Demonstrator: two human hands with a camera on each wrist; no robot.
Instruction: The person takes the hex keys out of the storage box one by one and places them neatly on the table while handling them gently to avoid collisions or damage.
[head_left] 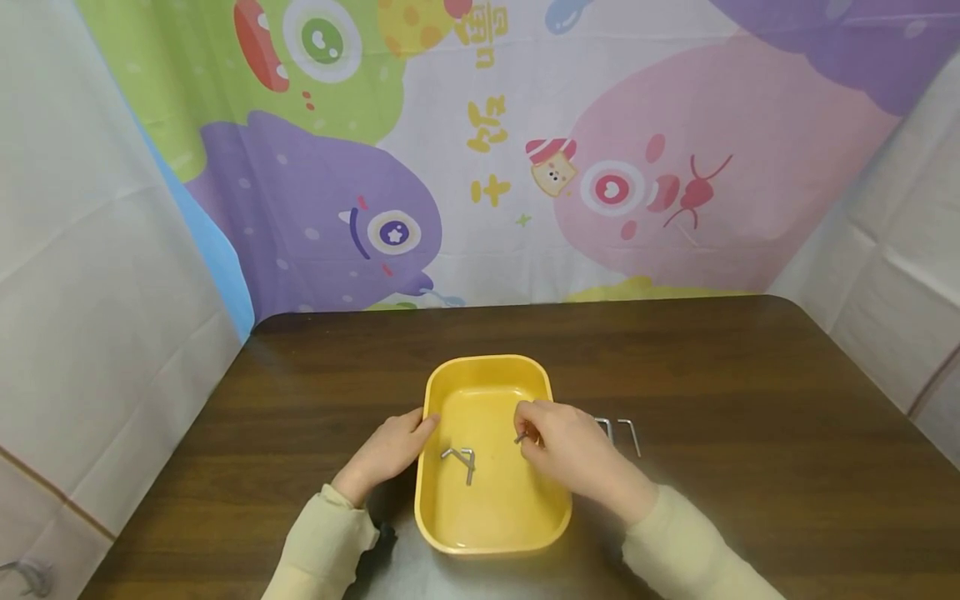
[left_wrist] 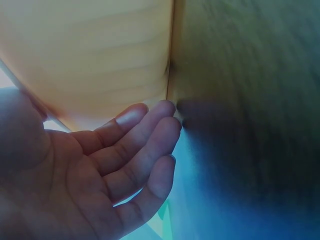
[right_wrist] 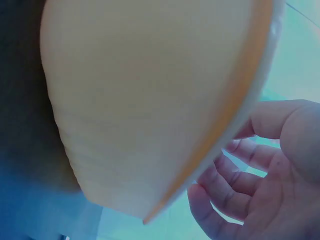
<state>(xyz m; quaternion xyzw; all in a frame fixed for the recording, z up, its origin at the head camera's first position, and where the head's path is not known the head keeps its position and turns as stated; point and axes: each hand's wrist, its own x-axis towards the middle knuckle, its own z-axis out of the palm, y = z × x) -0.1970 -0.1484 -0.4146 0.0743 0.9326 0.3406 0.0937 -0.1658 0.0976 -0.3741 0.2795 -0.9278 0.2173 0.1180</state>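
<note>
A yellow plastic tray [head_left: 491, 547] stands on the table. My left hand [head_left: 390, 450] holds its left wall, thumb over the rim and fingers against the outside; the left wrist view shows those fingers [left_wrist: 132, 167] gently bent near the tabletop. Over the tray's right side, my right hand [head_left: 566, 446] pinches a small metal hex key [head_left: 520, 438], mostly hidden by the fingers. In the right wrist view the tray wall [right_wrist: 140, 100] hides the right fingertips. Two L-shaped hex keys [head_left: 470, 471] lie crossed on the tray floor, left of centre.
To the right of the tray, more hex keys [head_left: 630, 435] lie on the dark wooden table [head_left: 720, 375], one partly behind my right hand. A cartoon-printed curtain [head_left: 480, 250] hangs along the far table edge, with pale cloth [head_left: 97, 208] on both sides.
</note>
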